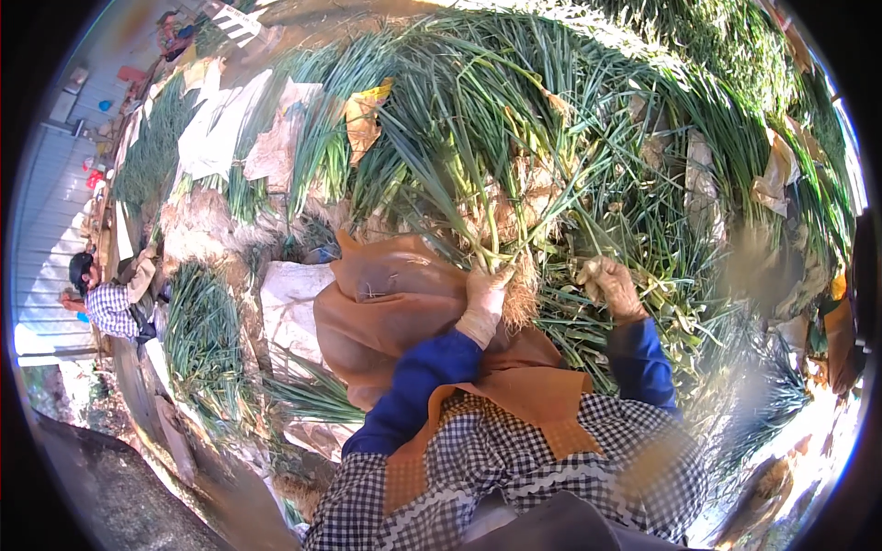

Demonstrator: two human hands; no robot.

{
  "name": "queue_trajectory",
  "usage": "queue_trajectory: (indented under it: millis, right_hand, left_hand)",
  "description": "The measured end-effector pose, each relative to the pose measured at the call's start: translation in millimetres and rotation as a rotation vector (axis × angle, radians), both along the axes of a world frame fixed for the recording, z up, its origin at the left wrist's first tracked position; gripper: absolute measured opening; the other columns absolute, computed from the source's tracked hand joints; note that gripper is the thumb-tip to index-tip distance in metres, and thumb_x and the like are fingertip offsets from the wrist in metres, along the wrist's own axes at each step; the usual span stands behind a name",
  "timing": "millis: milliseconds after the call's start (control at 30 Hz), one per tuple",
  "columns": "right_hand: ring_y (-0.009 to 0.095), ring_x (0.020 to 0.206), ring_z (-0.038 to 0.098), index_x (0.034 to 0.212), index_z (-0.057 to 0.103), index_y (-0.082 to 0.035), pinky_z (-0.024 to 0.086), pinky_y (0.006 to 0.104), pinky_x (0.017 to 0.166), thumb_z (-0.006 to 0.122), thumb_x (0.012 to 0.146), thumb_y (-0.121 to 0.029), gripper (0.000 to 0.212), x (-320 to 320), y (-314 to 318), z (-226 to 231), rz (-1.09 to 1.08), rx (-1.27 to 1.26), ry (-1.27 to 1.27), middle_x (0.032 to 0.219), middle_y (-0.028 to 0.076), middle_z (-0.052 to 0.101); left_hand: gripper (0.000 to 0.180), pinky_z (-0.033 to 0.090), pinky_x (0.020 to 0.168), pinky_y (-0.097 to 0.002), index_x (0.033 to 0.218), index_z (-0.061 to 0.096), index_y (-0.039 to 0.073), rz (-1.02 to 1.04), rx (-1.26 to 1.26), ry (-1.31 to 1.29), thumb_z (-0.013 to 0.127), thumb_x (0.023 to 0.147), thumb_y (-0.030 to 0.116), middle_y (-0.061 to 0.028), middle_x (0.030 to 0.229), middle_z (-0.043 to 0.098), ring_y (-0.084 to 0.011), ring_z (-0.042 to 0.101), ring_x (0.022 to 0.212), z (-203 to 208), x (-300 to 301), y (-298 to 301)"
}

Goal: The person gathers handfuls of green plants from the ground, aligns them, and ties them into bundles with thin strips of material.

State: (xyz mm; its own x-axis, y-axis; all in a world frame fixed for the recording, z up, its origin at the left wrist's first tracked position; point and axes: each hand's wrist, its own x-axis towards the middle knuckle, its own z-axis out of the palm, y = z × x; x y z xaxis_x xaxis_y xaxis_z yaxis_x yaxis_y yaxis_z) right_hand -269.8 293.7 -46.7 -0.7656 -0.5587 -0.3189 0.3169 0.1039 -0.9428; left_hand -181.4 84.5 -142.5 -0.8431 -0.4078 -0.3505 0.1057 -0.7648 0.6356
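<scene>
My left hand [486,296] is closed round the lower ends of a few green onions [487,216]. Their long leaves point away from me, and a tuft of pale roots [521,292] hangs beside my fingers on the right. Above the leaf litter to the right, my right hand [612,286] is held with its fingers curled together, apart from the left. Whatever is in those fingers is too small to make out. An orange-brown apron [395,308] covers my lap under the left wrist.
Heaped green onions [542,83] spread across the far side, their roots toward me. Stripped leaves [661,294] lie at the right. White sacking [294,303] is beside my lap at the left. Another person [112,298] in a checked top works at the far left.
</scene>
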Motion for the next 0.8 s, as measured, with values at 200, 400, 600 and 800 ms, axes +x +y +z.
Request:
queue_trajectory:
  millis: [200,400,600,800]
  right_hand:
    - [0.015,0.071,0.057,0.118,0.051,-0.013,0.046,0.0274,0.063,0.064,0.076,-0.039,0.051,2,-61,-11,0.285,0.427,0.474,0.082,0.011,0.061]
    - [0.009,0.073,0.055,0.1,0.058,0.001,0.046,0.0229,0.066,0.063,0.081,-0.012,0.024,3,-81,-51,0.148,-0.2,-0.077,0.085,0.003,0.062]
    - [0.012,0.08,0.057,0.093,0.056,0.0,0.047,0.0256,0.07,0.056,0.085,-0.009,0.012,38,-76,-24,0.112,-0.451,-0.129,0.09,0.006,0.061]
    - [0.014,0.061,0.058,0.089,0.061,0.0,0.047,0.0273,0.053,0.062,0.08,-0.017,0.019,-1,41,-4,0.515,-0.113,-0.294,0.077,0.009,0.064]
  left_hand:
    - [0.039,0.051,0.072,-0.0326,0.105,0.047,-0.001,-0.03,-0.061,0.067,0.055,0.069,-0.014,-0.0112,0.095,0.057,-0.0233,0.059,0.084,1,-7,8]
    - [0.025,0.047,0.067,-0.0242,0.093,0.056,0.001,-0.22,-0.098,-0.108,0.056,0.071,-0.011,-0.004,0.082,0.06,-0.014,0.056,0.073,19,-2,-3]
    - [0.024,0.048,0.066,-0.0252,0.095,0.055,0.0,-0.224,0.134,-0.068,0.055,0.072,-0.009,-0.0075,0.084,0.06,-0.016,0.057,0.074,15,3,-9]
    - [0.024,0.05,0.06,-0.0263,0.101,0.056,-0.003,-0.327,0.191,-0.163,0.052,0.077,-0.002,-0.0093,0.088,0.062,-0.0159,0.06,0.071,37,-5,-5]
